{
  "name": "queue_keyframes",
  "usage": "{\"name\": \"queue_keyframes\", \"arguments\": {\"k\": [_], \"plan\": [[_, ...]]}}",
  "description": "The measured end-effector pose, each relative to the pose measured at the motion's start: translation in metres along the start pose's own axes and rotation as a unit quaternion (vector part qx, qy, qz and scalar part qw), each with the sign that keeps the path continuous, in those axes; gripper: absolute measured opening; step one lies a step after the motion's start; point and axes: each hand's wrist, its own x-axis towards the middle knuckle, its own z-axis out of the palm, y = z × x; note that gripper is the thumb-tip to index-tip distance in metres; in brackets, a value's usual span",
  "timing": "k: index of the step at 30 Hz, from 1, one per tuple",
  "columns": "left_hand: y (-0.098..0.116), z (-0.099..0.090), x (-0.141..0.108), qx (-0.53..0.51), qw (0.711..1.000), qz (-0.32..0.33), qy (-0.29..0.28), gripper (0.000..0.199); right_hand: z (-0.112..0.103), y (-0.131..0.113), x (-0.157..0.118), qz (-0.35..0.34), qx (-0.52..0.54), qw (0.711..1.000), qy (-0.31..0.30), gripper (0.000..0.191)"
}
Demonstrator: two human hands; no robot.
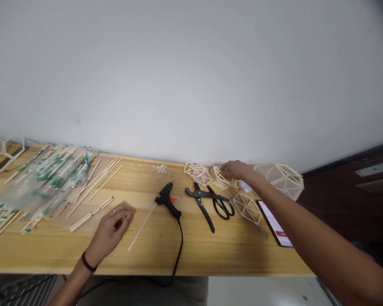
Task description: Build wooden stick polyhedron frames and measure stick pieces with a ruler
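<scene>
My left hand (113, 229) rests on the table, fingers loosely curled and nothing visible in them. Just left of it lies a short bundle of thin wooden sticks (91, 215). At the back right, my right hand (234, 170) has its fingers bent down onto a stack of small wooden stick frames (219, 178); the fingertips are partly hidden. Beside that stack lies a flat latticed stick piece (198, 173). Between my hands is a black glue gun (168, 199) with a long glue stick (142, 226) at its rear.
Black cutters (204, 204) and black-handled scissors (223, 208) overlap on the table (210, 255). A stick-built shape (247, 208), a phone (276, 225) and a larger lattice dome (282, 180) are rightward. Plastic-wrapped sticks (57, 170) cover the left; the glue gun's cord (181, 242) hangs over the front edge.
</scene>
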Motion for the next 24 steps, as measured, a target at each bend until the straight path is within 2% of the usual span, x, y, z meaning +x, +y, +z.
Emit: {"name": "queue_keyframes", "arguments": {"k": [6,10,14,17,20,24], "plan": [[0.001,-0.001,0.001,0.004,1.0,-0.001,-0.001,0.025,0.0,-0.003,0.002,0.012,0.004,1.0,0.002,0.034],[0.001,-0.002,0.001,0.015,1.0,-0.004,-0.014,0.03,-0.006,-0.001,-0.002,-0.002,0.018,1.0,0.008,0.022],[0.0,-0.002,0.0,0.015,1.0,-0.005,-0.023,0.037,-0.027,0.023,-0.011,-0.004,0.03,0.998,0.053,0.025],[0.001,-0.002,0.0,0.013,1.0,0.0,-0.022,0.04,-0.037,0.05,-0.018,0.057,0.014,0.993,0.104,0.031],[0.002,-0.001,0.003,0.014,1.0,0.005,-0.013,0.037,-0.021,0.064,-0.023,0.116,-0.004,0.989,0.088,0.029],[0.003,-0.001,0.005,0.017,1.0,0.011,-0.012,0.039,0.021,0.056,-0.028,0.142,-0.011,0.987,0.077,0.033]]}}
